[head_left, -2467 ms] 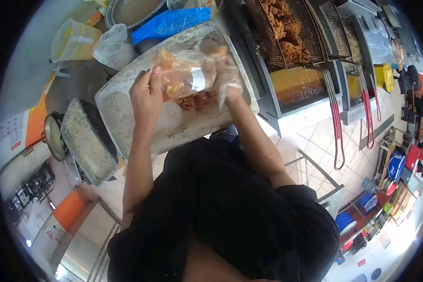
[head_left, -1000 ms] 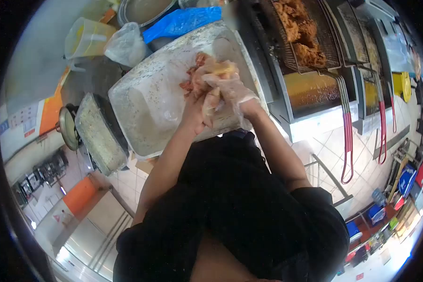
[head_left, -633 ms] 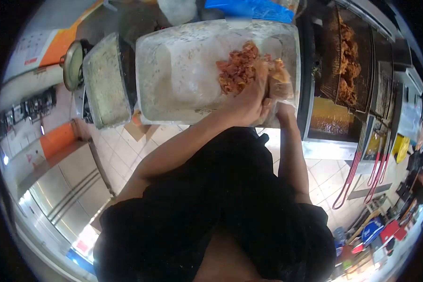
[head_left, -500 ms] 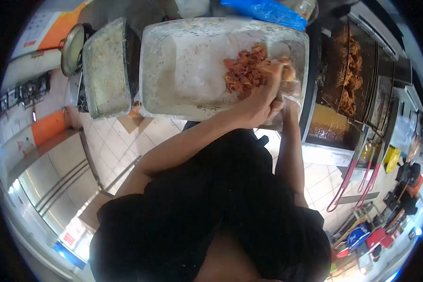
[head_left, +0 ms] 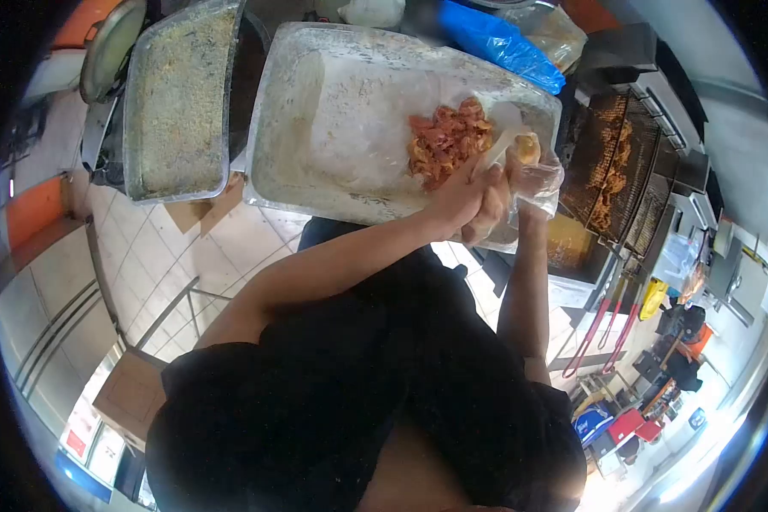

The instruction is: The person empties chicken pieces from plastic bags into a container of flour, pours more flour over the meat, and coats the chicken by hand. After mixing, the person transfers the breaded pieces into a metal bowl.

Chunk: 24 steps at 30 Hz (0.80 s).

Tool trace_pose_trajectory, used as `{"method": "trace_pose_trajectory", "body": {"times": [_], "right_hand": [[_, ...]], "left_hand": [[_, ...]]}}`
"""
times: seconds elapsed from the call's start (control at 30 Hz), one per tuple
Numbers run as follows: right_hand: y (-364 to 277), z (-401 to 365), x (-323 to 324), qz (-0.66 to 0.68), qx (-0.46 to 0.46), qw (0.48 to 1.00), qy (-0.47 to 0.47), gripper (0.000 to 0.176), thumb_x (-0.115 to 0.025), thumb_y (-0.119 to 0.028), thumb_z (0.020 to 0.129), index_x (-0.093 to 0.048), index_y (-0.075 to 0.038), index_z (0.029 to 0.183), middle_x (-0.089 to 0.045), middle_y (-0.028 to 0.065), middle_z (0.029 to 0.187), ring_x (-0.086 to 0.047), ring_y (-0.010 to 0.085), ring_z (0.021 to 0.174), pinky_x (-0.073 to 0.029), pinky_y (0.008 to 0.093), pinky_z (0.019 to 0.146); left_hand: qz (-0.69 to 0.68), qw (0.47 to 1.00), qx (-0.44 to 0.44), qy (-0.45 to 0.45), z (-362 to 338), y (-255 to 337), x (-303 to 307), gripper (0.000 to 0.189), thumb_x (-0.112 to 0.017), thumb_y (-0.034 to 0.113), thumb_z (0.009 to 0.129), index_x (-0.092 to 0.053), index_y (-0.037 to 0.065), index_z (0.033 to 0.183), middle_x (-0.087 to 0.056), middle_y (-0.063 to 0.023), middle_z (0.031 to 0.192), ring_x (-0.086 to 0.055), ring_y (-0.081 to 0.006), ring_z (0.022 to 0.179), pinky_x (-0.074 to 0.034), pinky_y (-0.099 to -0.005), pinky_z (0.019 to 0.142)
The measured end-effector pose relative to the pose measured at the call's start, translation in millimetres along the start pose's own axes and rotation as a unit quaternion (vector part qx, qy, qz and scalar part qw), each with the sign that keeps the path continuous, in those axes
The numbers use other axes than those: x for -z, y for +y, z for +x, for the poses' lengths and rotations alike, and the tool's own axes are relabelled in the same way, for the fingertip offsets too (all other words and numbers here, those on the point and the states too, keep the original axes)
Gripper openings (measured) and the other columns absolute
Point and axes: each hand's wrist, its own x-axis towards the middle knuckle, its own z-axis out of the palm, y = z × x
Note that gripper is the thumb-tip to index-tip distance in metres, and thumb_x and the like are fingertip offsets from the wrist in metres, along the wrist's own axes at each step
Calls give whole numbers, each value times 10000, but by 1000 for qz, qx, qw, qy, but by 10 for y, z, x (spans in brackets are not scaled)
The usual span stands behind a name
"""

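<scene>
Over the right end of a large white tub [head_left: 350,192], my two hands are close together. My left hand [head_left: 478,203] is bare, its fingers curled closed around a pale, thin strip that looks like stretched plastic. A clear plastic glove [head_left: 539,181] loosely covers my right hand [head_left: 529,154], with its cuff hanging around the wrist. The right fingers are bent closed, and I cannot make out what is inside them. Reddish pieces of raw meat [head_left: 448,136] lie heaped in the tub, just left of my hands. White powder coats the tub floor.
A second tub [head_left: 179,111] with pale crumbs stands at the left. A blue plastic bag [head_left: 499,43] lies behind the white tub. On the right, fried pieces [head_left: 610,171] sit in wire fryer baskets beside oil [head_left: 567,243]. Red-handled baskets [head_left: 584,341] jut out in front.
The view has shifted, and the fryer now appears further left. My hands have moved slightly away from the meat, and more of the plastic glove shows on my right hand.
</scene>
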Motion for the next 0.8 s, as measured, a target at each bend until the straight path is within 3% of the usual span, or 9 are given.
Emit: {"method": "trace_pose_trajectory", "body": {"times": [0.23,0.3,0.37,0.43,0.47,0.5,0.7,0.77,0.8], "right_hand": [[20,149,-55,80,54,995,-32,276,-726,-93,737,-577,-39,963,-629,67,883,-585,127,807,-475,267,723],[79,161,-49,396,15,914,-91,198,-673,-38,813,-555,-40,973,-619,51,990,-566,96,869,-482,239,731],[392,267,18,147,108,975,-123,201,-644,-53,838,-543,-51,1012,-597,58,1008,-566,105,906,-485,245,741],[628,326,69,12,67,968,-240,150,-616,-118,873,-559,-56,998,-593,30,927,-576,109,871,-484,248,731],[-16,209,171,296,-196,911,-207,162,-574,-197,906,-573,-66,1001,-597,19,903,-581,115,844,-489,265,714],[68,200,171,294,-197,912,-206,162,-574,-197,906,-573,-66,1001,-597,19,903,-581,115,844,-489,265,714],[-51,72,47,458,-313,822,-134,219,-535,-244,922,-571,-70,1051,-600,63,943,-592,161,849,-492,290,755],[-287,-63,167,419,-160,881,-150,282,-543,-288,915,-563,-73,1097,-594,85,1014,-596,185,909,-499,309,765],[-355,-81,185,535,-218,803,-143,270,-544,-280,917,-564,-85,1103,-589,97,1049,-595,197,938,-504,326,775]], "left_hand": [[-154,984,73,-45,52,51,112,372,-389,369,983,-503,73,1178,-580,-62,963,-566,-136,817,-490,-315,738],[-190,976,87,-67,52,116,128,388,-410,401,971,-531,65,1125,-599,-93,1045,-609,-180,916,-510,-334,805],[-221,970,105,-7,125,171,147,452,-453,456,942,-520,54,1136,-592,-101,1059,-616,-187,894,-523,-353,789],[-220,968,108,-60,157,261,283,477,-486,481,917,-532,60,1135,-597,-94,1049,-619,-178,899,-526,-327,744],[-215,964,107,-111,145,322,351,503,-520,506,892,-544,66,1134,-602,-87,1039,-622,-169,904,-529,-300,699],[-217,964,108,-113,40,483,323,503,-520,506,892,-544,66,1134,-602,-87,1039,-622,-169,904,-529,-300,699],[182,982,-43,-14,72,875,582,607,-668,329,841,-429,-48,1252,-527,-170,1165,-613,-199,895,-570,-269,695],[240,967,-74,42,99,957,619,532,-595,374,885,-500,-52,1190,-567,-186,1083,-617,-216,890,-552,-314,743],[358,928,-83,67,94,1056,629,512,-549,411,902,-546,-48,1129,-592,-179,986,-618,-224,857,-529,-335,744]]}}
